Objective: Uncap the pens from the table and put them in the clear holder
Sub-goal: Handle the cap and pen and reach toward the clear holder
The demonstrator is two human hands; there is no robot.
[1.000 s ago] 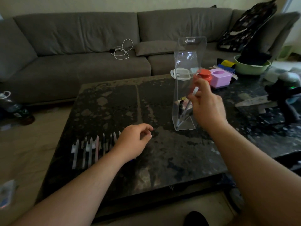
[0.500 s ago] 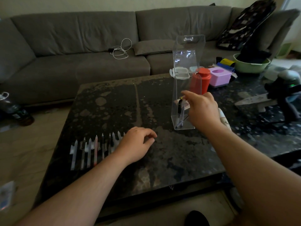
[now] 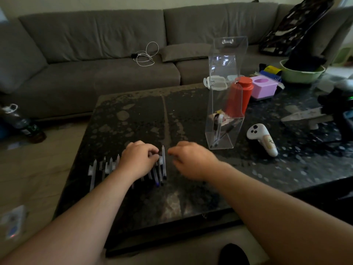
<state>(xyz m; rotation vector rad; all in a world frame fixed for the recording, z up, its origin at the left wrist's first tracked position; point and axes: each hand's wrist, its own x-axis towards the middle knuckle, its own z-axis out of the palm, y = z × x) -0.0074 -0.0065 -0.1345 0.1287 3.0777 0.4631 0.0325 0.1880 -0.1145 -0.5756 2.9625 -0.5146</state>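
The thin capped pens (image 3: 161, 165) lie in a row on the near left of the dark speckled desk (image 3: 133, 119). They look light, stiff and slick, so best pinched at barrel and cap. The left hand (image 3: 138, 161) curls on the row's right end, seemingly pinching one pen. The right hand (image 3: 191, 159), a second ago at the tall clear plastic holder (image 3: 225, 104) far right, now hovers beside it, fingers loosely curled, empty.
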